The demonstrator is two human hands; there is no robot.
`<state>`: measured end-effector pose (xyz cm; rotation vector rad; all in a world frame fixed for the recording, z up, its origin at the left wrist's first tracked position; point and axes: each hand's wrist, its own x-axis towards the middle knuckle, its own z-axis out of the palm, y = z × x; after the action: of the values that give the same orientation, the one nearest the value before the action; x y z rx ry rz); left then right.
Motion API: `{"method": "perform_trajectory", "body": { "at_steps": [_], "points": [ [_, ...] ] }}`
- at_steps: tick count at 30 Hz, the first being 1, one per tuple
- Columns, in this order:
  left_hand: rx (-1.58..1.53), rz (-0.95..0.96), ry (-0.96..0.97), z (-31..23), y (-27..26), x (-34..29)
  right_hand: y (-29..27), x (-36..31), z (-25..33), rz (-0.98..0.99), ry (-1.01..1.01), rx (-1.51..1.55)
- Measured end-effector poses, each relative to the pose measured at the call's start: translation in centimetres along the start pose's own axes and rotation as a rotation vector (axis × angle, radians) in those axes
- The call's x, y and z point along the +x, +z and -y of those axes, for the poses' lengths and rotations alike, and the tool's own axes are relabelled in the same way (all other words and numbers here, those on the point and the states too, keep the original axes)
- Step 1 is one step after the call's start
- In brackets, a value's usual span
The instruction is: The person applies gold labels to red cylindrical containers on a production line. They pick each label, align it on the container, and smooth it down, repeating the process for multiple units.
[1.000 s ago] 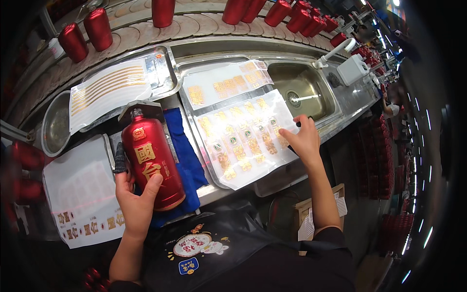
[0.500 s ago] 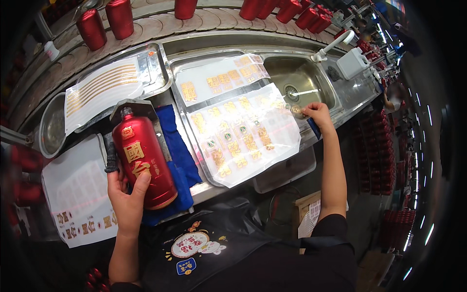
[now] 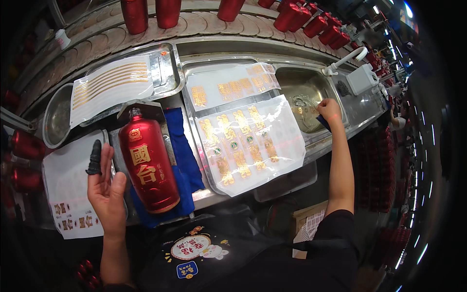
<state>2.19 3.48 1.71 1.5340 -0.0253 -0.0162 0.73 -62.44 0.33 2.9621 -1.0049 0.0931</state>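
Observation:
My left hand (image 3: 106, 197) is open beside the red bottle (image 3: 150, 168), fingers stretched up and apart from it. A black finger cover (image 3: 95, 158) sits on one of its fingers. The bottle leans back on a rest with blue cloth (image 3: 182, 146) under and beside it, its gold lettering facing up. Over the sink (image 3: 335, 104) my right hand (image 3: 331, 111) is closed in a pinch at a thin clear decal (image 3: 307, 108), blurred against the rippled water. Left of that hand, a sheet of gold decals (image 3: 287, 151) lies on a metal tray.
Behind the decal sheet lies a smaller one (image 3: 211, 80). A striped gold sheet (image 3: 109, 87) rests on a tray at the left, above another decal sheet (image 3: 68, 180). Red bottles (image 3: 168, 12) line the conveyor (image 3: 204, 24) at the back. A white tap (image 3: 350, 57) and white jug (image 3: 362, 80) stand right.
My left hand has let go of the bottle and drawn back to the left. My right hand has moved from the decal sheet's edge over the sink, with the decal. The view has shifted slightly.

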Motion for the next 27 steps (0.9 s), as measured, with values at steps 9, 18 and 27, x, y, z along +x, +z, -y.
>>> {"method": "perform_trajectory", "body": {
  "at_steps": [9,18,27],
  "points": [
    [-0.034,0.491,0.061,-6.4,8.7,5.6,-19.3,-10.8,22.2,0.111,-0.587,0.153],
    [0.089,0.789,0.019,-8.4,7.1,5.0,-21.9,-19.3,28.6,0.423,-0.67,0.864],
    [-0.091,0.196,-0.283,-0.8,-3.3,-2.4,-6.2,-28.7,30.6,0.766,-0.212,1.384]
  ]
}}
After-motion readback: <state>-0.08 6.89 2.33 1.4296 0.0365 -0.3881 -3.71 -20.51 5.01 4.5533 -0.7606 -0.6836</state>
